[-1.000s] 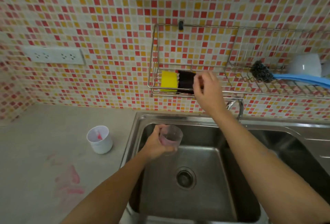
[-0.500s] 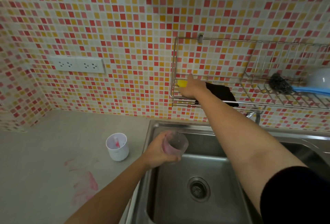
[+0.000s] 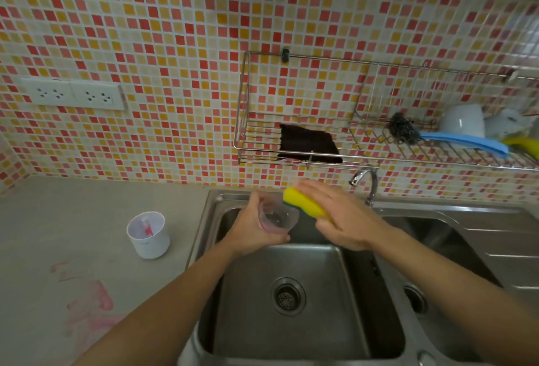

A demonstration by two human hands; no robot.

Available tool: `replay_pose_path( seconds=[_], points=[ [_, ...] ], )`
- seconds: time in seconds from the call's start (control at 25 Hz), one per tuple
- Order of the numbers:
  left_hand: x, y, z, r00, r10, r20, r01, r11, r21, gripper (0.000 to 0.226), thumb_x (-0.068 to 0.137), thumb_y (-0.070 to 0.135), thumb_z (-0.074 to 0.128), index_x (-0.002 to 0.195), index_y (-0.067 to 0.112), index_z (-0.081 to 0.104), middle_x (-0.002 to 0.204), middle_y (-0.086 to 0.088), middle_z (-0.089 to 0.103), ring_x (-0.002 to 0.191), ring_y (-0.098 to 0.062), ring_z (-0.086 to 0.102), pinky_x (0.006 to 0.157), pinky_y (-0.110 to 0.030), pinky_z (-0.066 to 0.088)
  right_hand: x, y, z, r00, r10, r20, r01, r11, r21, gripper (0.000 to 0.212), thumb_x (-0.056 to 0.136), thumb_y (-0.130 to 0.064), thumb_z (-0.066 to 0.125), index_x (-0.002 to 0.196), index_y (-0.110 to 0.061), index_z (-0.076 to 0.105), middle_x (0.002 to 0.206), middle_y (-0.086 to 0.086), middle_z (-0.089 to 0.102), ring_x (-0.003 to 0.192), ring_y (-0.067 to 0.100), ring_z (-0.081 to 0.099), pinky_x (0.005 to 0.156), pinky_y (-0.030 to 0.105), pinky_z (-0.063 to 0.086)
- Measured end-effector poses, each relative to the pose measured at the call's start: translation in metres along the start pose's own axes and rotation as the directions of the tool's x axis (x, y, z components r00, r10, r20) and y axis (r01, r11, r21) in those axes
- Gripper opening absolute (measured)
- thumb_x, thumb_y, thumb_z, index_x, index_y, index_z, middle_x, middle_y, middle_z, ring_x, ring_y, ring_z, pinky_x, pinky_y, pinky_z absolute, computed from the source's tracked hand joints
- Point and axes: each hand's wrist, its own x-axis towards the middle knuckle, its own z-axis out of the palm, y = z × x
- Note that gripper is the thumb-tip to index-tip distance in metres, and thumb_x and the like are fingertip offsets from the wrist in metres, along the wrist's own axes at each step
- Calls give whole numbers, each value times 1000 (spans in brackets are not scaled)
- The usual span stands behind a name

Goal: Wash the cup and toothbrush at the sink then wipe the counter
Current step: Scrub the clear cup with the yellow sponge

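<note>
Forearms enter from the bottom edge and meet above the sink [image 3: 204, 219]. The left basin's drain [image 3: 287, 297] lies below them. Pink stains [image 3: 87, 304] mark the surface [image 3: 73, 205] to the left of the sink.

Left grip [image 3: 253, 234]: fingers curled round a clear cup [image 3: 277, 218] with a pink tint, held over the back of the left basin with its mouth tilted toward the camera.

Right grip [image 3: 341, 219]: holds a yellow sponge [image 3: 303, 205] between the fingers on top and the thumb below. The free end of the sponge sits at the rim of the cup; contact cannot be confirmed.

White cup [image 3: 148, 235]: upright on the surface, left of the sink and apart from it, with a pink toothbrush [image 3: 147, 227] inside.

Faucet [image 3: 366, 181]: behind the right grip, at the back rim of the sink.

Wire rack [image 3: 242, 143]: mounted on the tiled wall [image 3: 175, 44] above the faucet. It holds a black cloth [image 3: 309, 143] on its left section. On its right section lie a blue-handled brush [image 3: 463, 142] and an upturned white bowl [image 3: 462, 125].

Socket [image 3: 73, 95]: on the wall, far left.
</note>
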Motion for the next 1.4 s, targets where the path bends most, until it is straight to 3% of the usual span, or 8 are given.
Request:
replay_pose_path(
  seconds=[0.12, 0.24, 0.48, 0.6, 0.76, 1.0, 1.24, 1.4],
  points=[
    [0, 14, 20, 995, 98, 3, -98, 993, 72, 83, 56, 24, 87, 123, 29, 38, 119, 18, 53, 112, 6, 50, 91, -12, 44, -11, 13, 11, 983, -106, 153, 129, 981, -148, 70, 74, -37, 36, 142, -21, 37, 148, -1, 39, 115, 20, 52, 96, 32, 41],
    [-2, 19, 31, 955, 297, -14, -286, 931, 228, 71, 57, 32, 81, 120, 20, 49, 117, 4, 55, 112, -10, 51, 97, -34, 45, -17, 25, 17, 944, -193, 266, 268, 921, -283, 71, 68, -42, 46, 135, -20, 46, 140, 1, 49, 92, 23, 61, 81, 31, 47],
    [-3, 27, 43, 940, 324, -110, -279, 911, 304, 85, 58, 33, 86, 128, 15, 41, 123, 6, 42, 119, -10, 40, 103, -31, 39, -8, 37, 25, 912, -401, 91, 380, 735, -561, 34, 80, -17, 54, 113, -24, 59, 112, -8, 66, 76, 20, 59, 62, 30, 45],
    [3, 25, 31, 960, 270, 73, -278, 901, 334, 97, 63, 29, 84, 139, 22, 24, 142, 8, 26, 132, -5, 24, 110, -27, 30, -9, 48, 23, 842, -528, 111, 477, 631, -612, 18, 88, -15, 56, 100, -25, 65, 91, -10, 68, 71, 18, 56, 59, 29, 42],
    [10, 21, 9, 927, 171, 334, -299, 874, 382, 105, 64, 32, 82, 144, 30, 13, 141, 12, 27, 128, -3, 30, 102, -20, 33, -5, 59, 13, 767, -605, 213, 578, 509, -637, 20, 82, -24, 68, 100, -31, 67, 96, -18, 68, 77, 15, 57, 68, 28, 44],
    [18, 9, 7, 909, 386, 154, -407, 748, 524, 73, 65, 26, 83, 118, 13, 34, 115, -2, 43, 101, -10, 47, 66, -8, 41, -1, 35, 38, 949, -277, 153, 314, 887, -339, 37, 75, -21, 71, 110, -30, 63, 110, -11, 68, 85, 24, 56, 76, 38, 47],
    [22, -4, 13, 680, 727, 98, -586, 458, 668, 66, 75, 42, 69, 118, 3, 39, 119, -11, 38, 111, -22, 44, 90, -22, 44, -5, 35, 32, 946, -294, 138, 323, 891, -318, 54, 60, -14, 81, 110, -23, 65, 111, -8, 68, 77, 24, 53, 66, 39, 50],
    [22, -3, 23, 638, 770, -21, -539, 466, 702, 63, 79, 44, 62, 120, 3, 37, 119, -14, 36, 108, -27, 44, 87, -28, 44, -9, 23, 26, 976, -173, 129, 192, 970, -153, 40, 72, -29, 76, 110, -21, 62, 111, -6, 66, 89, 16, 45, 85, 36, 43]
  ],
)
